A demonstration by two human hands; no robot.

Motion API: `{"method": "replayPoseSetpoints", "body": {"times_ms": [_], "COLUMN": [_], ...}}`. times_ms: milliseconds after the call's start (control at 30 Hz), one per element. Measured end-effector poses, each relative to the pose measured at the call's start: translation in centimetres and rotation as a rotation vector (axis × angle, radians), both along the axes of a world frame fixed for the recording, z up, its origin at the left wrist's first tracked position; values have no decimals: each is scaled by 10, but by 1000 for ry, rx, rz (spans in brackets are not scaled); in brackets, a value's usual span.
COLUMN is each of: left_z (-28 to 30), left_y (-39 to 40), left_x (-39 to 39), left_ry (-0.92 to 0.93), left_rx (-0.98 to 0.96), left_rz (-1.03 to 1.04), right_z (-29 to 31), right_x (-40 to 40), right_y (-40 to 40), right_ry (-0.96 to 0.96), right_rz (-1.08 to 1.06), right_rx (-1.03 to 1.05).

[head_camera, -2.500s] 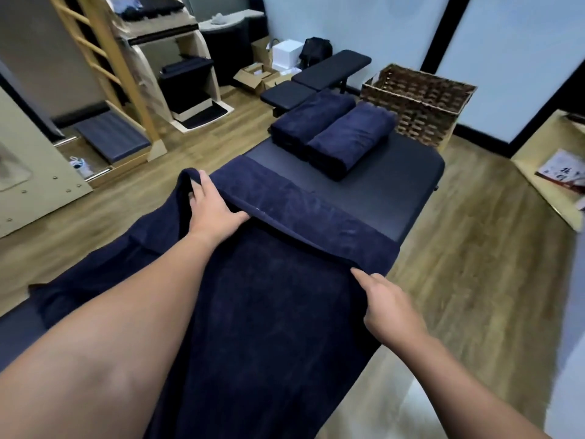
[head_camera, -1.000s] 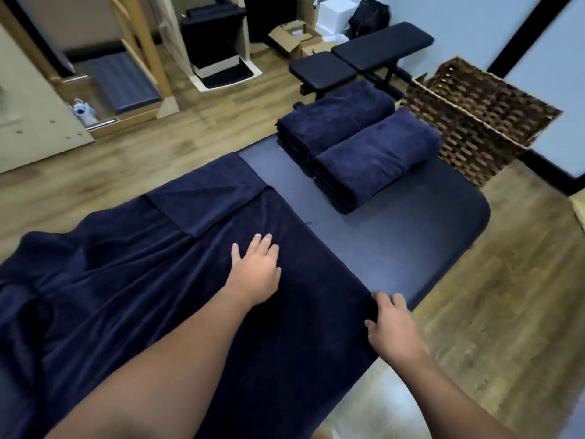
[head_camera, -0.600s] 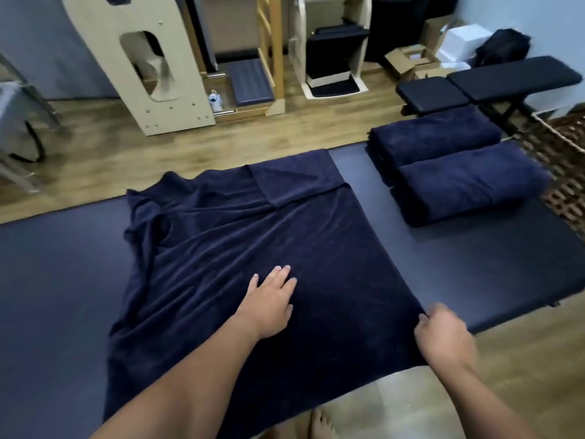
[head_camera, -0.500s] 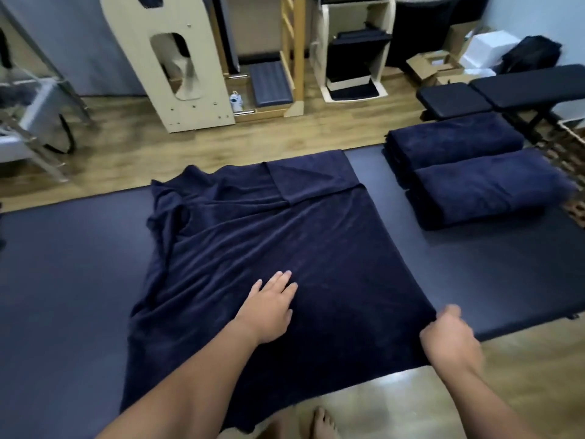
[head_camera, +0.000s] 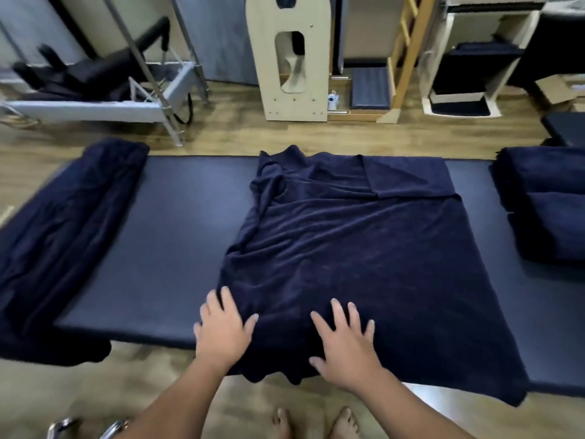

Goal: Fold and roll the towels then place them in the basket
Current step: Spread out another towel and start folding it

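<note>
Item: navy terry towel (head_camera: 357, 261), spread flat mid-bench, near edge overhanging. My left hand (head_camera: 223, 332) presses its left edge, fingers straight; my right hand (head_camera: 346, 342) lies flat on it, fingers splayed. Padded dark-blue bench (head_camera: 183, 236) beneath. Crumpled navy towel (head_camera: 60, 236) at left; folded navy towels (head_camera: 547, 210) at right.

The spread towel (head_camera: 354, 255) is plain navy, as are the folded towels (head_camera: 547, 204). The surface (head_camera: 177, 223) is dark blue-black; the floor (head_camera: 221, 131) is wood-grain brown.
</note>
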State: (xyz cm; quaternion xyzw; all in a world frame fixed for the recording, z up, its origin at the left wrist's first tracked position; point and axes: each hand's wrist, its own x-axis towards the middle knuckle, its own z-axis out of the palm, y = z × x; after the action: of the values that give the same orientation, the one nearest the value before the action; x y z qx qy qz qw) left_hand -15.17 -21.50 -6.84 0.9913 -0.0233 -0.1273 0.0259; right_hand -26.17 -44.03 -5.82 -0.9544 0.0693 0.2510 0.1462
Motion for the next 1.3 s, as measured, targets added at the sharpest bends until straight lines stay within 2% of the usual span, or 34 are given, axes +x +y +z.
{"method": "replayPoseSetpoints", "body": {"times_ms": [67,133,233,333,400,500,633,700,800,933,1100,1300], "left_z": [8,10,18,23,22,11,5,4,2,7,5,5], "left_y": [14,26,34,30,28,27,14,14,21,24,7,16], "left_x": [2,5,4,1,2,-1,1,3,8,14,11,20], "left_ry": [81,123,229,405,479,461,252,176,169,376,256,264], "left_rx": [-80,-202,-540,-1010,-1116,-941,-705,-650,-656,-821,-641,-594], "left_rz": [148,162,155,378,466,335,210,182,223,252,144,165], "right_z": [-3,-5,-3,2,4,5,6,5,4,4,5,3], "right_x": [2,4,6,9,11,16,22,22,19,20,22,18], "right_y": [4,5,9,20,24,30,37,36,32,36,37,33], "right_ry": [24,21,43,88,109,141,172,167,148,147,163,142], "right_rz": [-34,-45,-83,-137,-169,-202,-245,-264,-266,-277,-286,-278], "right_rx": [-5,-18,-19,-19,-21,-20,-16,2,13,9,15,16]}}
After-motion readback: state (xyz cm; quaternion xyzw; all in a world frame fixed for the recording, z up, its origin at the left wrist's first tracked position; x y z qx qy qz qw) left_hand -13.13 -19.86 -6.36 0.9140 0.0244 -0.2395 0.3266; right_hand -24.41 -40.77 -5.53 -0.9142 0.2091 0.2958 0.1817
